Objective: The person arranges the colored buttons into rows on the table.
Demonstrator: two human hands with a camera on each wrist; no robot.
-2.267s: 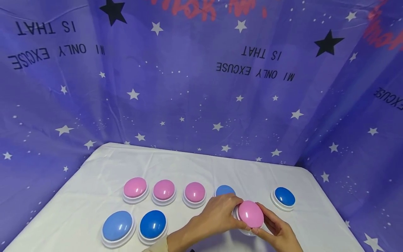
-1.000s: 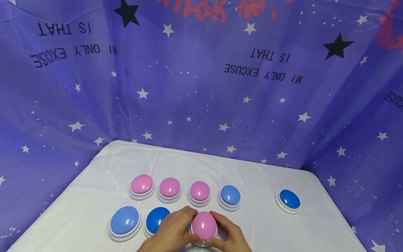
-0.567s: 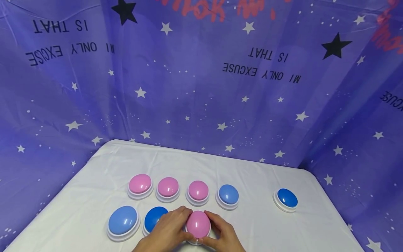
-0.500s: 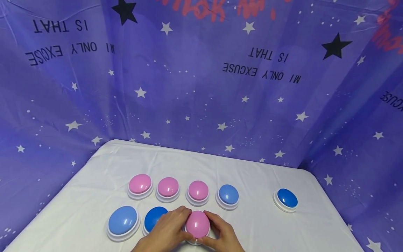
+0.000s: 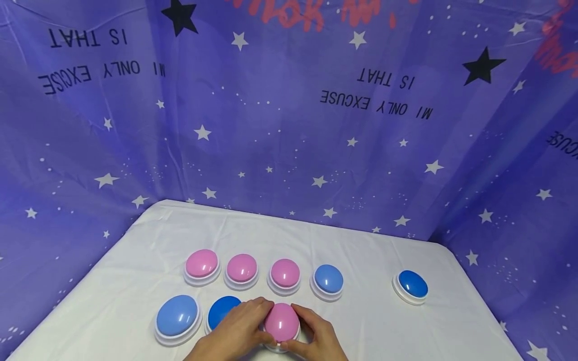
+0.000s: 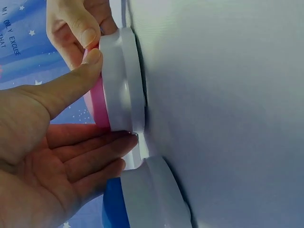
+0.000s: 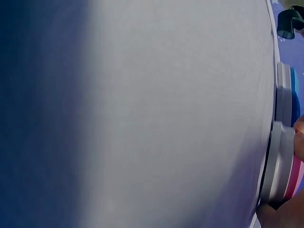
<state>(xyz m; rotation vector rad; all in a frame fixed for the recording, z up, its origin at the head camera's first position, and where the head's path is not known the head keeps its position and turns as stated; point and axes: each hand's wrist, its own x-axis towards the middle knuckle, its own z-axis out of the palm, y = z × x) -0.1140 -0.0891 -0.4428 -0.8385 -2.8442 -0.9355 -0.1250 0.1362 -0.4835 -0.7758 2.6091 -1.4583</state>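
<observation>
My left hand (image 5: 235,330) and right hand (image 5: 318,335) grip a pink push button (image 5: 282,322) with a white base from both sides. In the left wrist view, the left thumb (image 6: 90,61) presses its upper edge while the fingers lie along its side, and the base sits against the white cloth. A dark blue push button (image 5: 223,312), partly hidden by the left hand, stands just left of the pink one. Only the right hand's fingertips (image 7: 299,140) and a bit of palm show at the edge of the right wrist view.
Behind stand several more buttons: three pink, such as the middle one (image 5: 242,268), and a light blue one (image 5: 328,279). Another light blue button (image 5: 177,316) is front left; a dark blue one (image 5: 412,284) is far right. A purple star-print curtain (image 5: 289,125) surrounds the white-clothed table (image 5: 384,321).
Both hands carried the pink button from the right of the table leftward and nearer, beside the front dark blue one. During the last half second it shifted only slightly left.
</observation>
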